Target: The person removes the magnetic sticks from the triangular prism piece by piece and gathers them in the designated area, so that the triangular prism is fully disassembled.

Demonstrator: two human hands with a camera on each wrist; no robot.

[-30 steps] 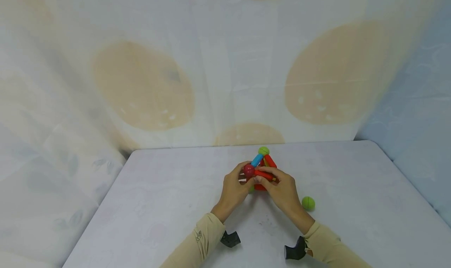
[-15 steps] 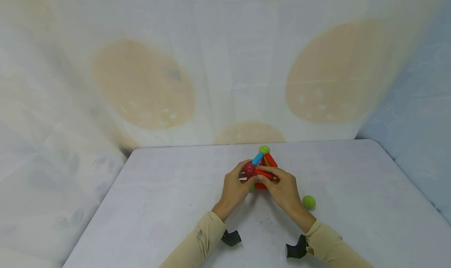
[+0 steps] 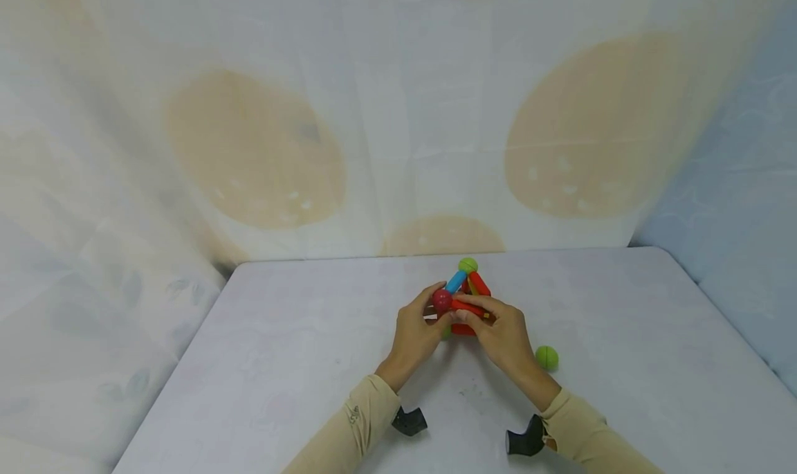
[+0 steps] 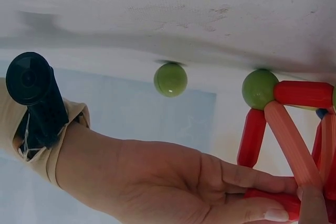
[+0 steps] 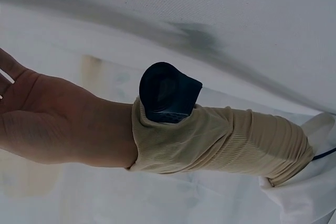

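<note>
A toy frame of rods and balls stands on the white table between my hands. A green ball tops it, with a blue rod and a red rod sloping down from it. My left hand pinches a dark red ball at the frame's left corner. My right hand grips a red rod that meets that ball. In the left wrist view, my right hand holds the red rod under a green corner ball.
One loose green ball lies on the table just right of my right hand. A pale cloth with tan ovals hangs behind and beside the table. The right wrist view shows only my left wrist and beige sleeve.
</note>
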